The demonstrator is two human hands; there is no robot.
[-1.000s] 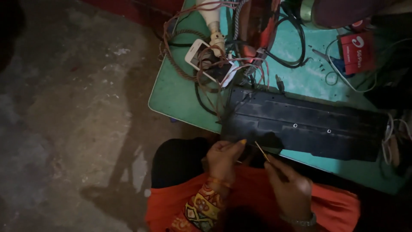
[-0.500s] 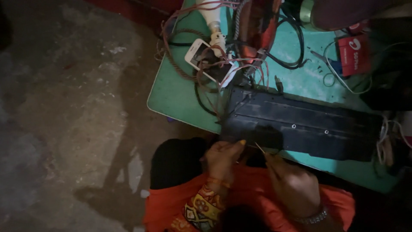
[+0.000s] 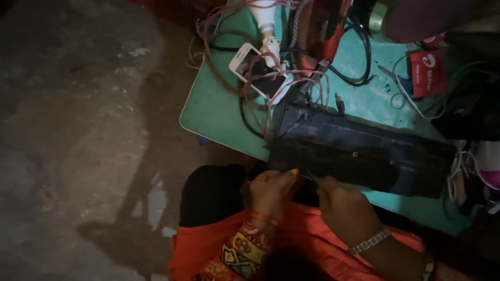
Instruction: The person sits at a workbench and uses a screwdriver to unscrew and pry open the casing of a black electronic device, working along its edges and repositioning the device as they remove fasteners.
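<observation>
Black and long, one flat panel point(image 3: 359, 156) lies across the green desk point(image 3: 213, 112) just beyond the two hands, its near edge touching them; the left hand point(image 3: 271, 188) is pinched shut on a small yellow-tipped piece point(image 3: 294, 171), the right hand point(image 3: 344, 205) closed around a thin tool point(image 3: 314, 178). Steadying the panel and keeping that tool upright would likely serve best. Farther off lie one white phone point(image 3: 250, 65), one red packet point(image 3: 428, 73) and many tangled wires point(image 3: 291, 88).

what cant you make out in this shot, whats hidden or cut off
Head view only:
- Thin tool between left hand and right hand: too small and dim to identify.
- Black panel: near edge hidden by both hands.
- Phone: partly covered by wires.
- Green table: cut off at the top edge.
</observation>
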